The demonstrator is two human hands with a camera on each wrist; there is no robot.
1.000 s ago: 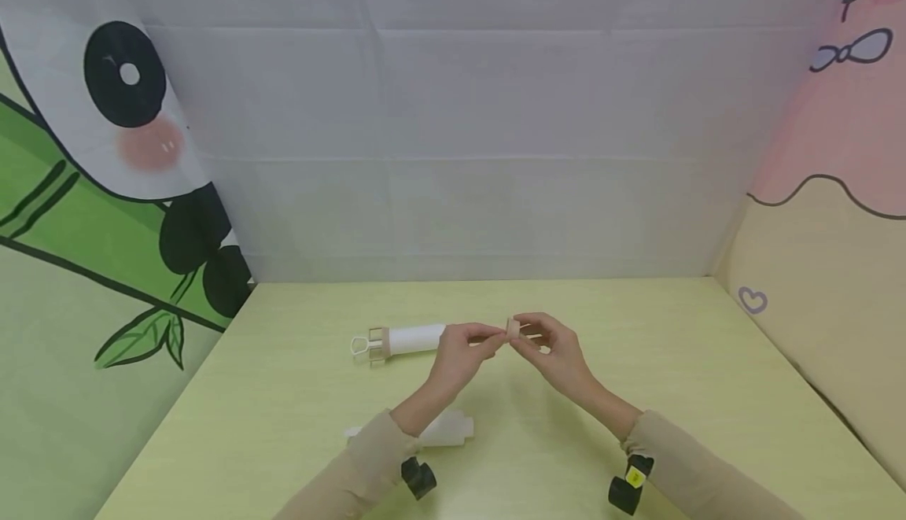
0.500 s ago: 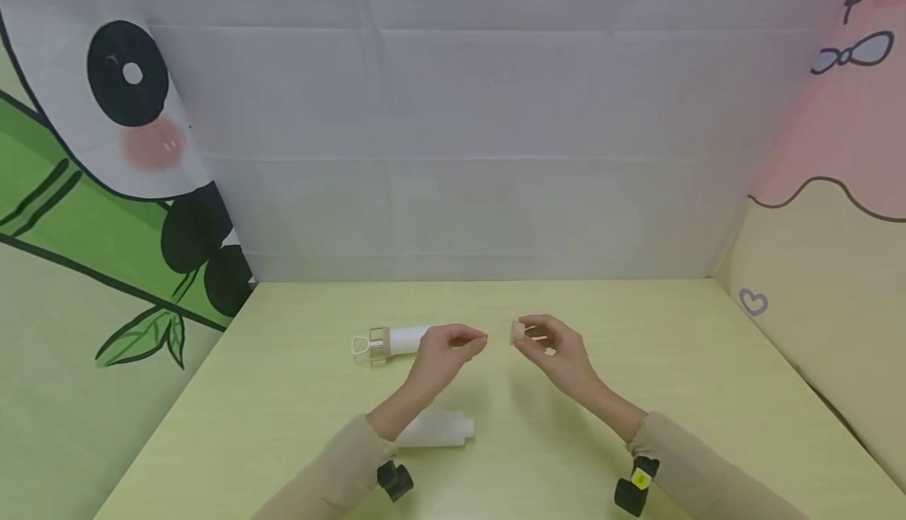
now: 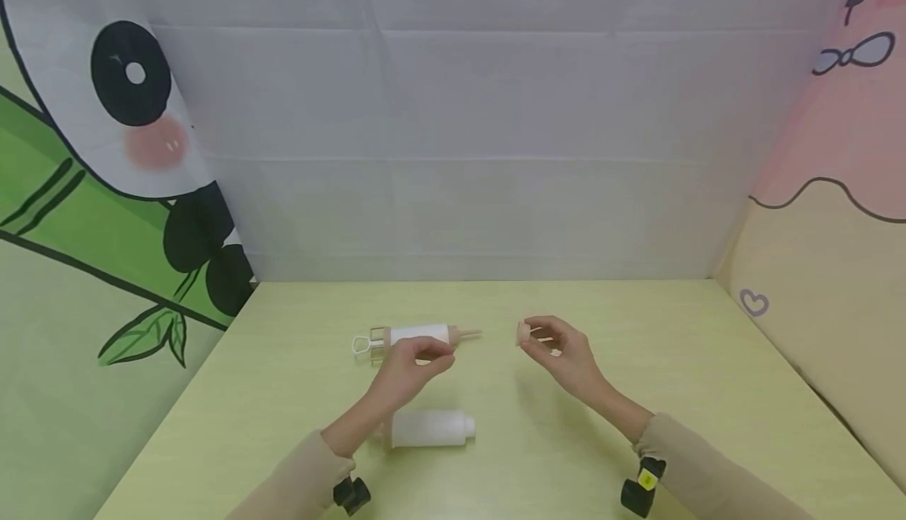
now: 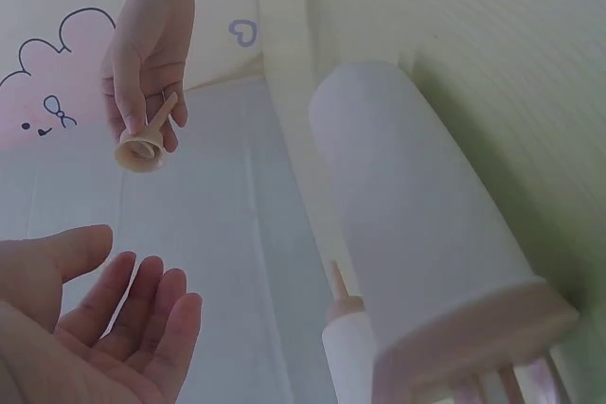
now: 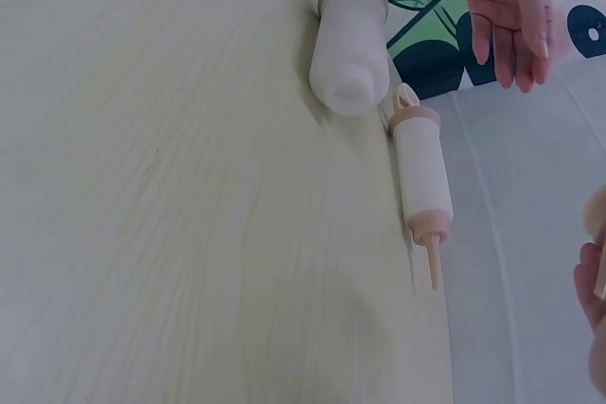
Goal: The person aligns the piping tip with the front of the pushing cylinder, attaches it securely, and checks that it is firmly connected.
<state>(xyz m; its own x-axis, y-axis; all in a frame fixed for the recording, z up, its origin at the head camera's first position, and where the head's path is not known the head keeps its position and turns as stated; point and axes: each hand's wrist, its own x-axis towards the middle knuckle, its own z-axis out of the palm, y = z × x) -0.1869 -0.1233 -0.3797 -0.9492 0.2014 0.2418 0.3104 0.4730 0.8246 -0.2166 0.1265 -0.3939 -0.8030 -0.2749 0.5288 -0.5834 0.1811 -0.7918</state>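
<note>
In the head view my right hand (image 3: 569,355) pinches a small beige nozzle (image 3: 523,334) above the table. The left wrist view shows that nozzle (image 4: 142,151) with a flared round base and a thin tube. My left hand (image 3: 410,366) hovers left of it with nothing in its grasp, its fingers relaxed. Beyond the left hand lies a white, beige-ended syringe (image 3: 425,334) with a loop handle and a thin beige tip pointing right. Nearer me, a thicker white syringe-like barrel (image 3: 429,429) lies on its side; my left forearm partly covers its handle end.
Everything lies on a pale yellow table (image 3: 672,394). A plain pale cloth backdrop (image 3: 495,150) stands at the rear. Cartoon-printed panels rise on the left (image 3: 156,252) and right (image 3: 814,292).
My left hand has let go of the nozzle and moved left and toward me, uncovering the far syringe's tip and more of the near barrel. My right hand keeps the nozzle, shifted slightly right.
</note>
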